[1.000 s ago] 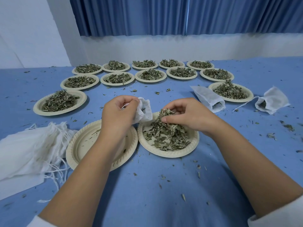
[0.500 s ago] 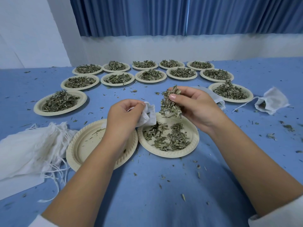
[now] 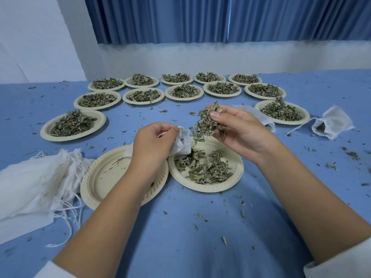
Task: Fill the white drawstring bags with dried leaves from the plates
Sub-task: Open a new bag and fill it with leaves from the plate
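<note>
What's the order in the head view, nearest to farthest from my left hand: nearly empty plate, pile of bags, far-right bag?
1. Nearly empty plate, directly under the left hand.
2. Pile of bags, at the left edge.
3. Far-right bag, across the table.

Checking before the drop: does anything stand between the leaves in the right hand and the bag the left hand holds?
Nothing visible: only open air above the plate lies between the leaves and the bag.

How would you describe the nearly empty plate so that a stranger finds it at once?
On the blue table, look at the two plates nearest the person. The empty plate is the left one, beside the pile of white bags. Every other plate holds leaves; this one has only crumbs.
</note>
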The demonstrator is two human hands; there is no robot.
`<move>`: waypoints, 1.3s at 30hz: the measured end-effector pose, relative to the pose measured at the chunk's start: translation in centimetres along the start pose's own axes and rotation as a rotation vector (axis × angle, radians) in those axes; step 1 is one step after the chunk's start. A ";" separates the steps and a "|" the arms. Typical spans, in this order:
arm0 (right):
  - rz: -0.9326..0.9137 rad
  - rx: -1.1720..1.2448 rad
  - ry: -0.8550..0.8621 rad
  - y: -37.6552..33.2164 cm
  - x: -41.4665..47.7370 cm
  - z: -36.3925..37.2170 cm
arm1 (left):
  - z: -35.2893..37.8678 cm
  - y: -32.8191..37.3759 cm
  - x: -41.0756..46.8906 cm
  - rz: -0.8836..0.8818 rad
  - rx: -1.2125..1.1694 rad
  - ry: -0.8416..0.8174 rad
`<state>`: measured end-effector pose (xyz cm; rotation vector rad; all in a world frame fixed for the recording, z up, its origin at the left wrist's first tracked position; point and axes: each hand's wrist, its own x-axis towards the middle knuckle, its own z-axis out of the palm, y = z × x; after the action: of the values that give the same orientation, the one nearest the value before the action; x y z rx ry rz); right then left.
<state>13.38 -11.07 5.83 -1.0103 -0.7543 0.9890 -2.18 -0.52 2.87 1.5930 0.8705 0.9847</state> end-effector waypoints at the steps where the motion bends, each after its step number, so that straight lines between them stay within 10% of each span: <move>1: 0.000 0.006 0.000 0.0 0.0 0.0 | 0.0 0.0 0.0 0.002 0.002 -0.007; 39: -0.137 -0.763 0.141 3.5 0.3 0.9 | 0.7 0.8 -0.7 -0.137 -0.156 -0.097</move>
<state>11.61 -9.83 2.92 -1.6370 -1.0979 0.4928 -1.81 -1.59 3.48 1.4176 0.8052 0.8504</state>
